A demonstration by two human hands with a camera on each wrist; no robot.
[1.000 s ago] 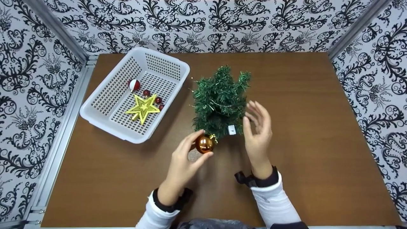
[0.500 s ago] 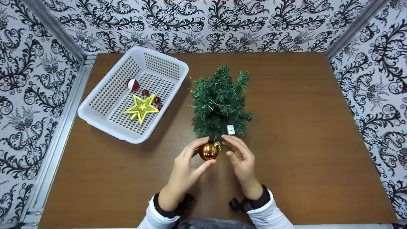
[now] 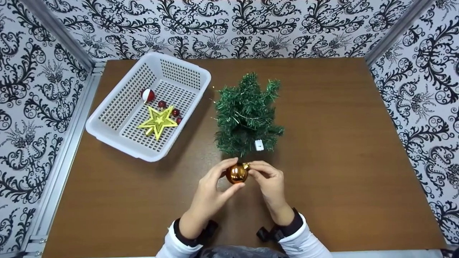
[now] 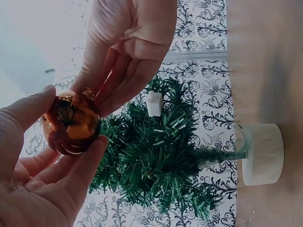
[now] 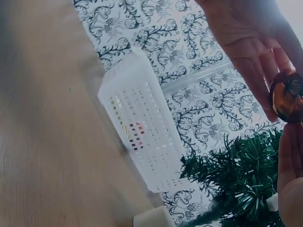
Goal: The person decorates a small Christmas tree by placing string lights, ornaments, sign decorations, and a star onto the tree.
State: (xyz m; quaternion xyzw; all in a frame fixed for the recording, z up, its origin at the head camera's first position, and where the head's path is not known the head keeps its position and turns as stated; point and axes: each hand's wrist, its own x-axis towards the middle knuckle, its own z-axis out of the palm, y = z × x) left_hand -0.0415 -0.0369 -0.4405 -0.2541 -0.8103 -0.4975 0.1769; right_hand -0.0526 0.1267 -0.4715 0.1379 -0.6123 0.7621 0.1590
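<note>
A shiny copper-gold Christmas bauble [image 3: 237, 174] is held by my left hand [image 3: 211, 191], thumb on its near side and fingers on its far side. My right hand [image 3: 269, 182] pinches the gold cap and loop on the bauble's right side with thumb and fingertips. Just beyond both hands stands a small green artificial Christmas tree [image 3: 247, 114], with a little white box [image 3: 259, 145] low on its near side. In the left wrist view the tree rises from a pale round base [image 4: 263, 154].
To the left is a white perforated plastic basket [image 3: 107, 132]. Inside lie a gold star topper [image 3: 158, 122], a red and white ball [image 3: 147, 95] and several small red balls [image 3: 175, 112]. Patterned walls border the brown table [image 3: 340, 150] at the back and sides.
My right hand has left the tree's right side, come toward me and leftward, and taken hold of the bauble's cap. The left hand has shifted slightly nearer and rightward with the bauble.
</note>
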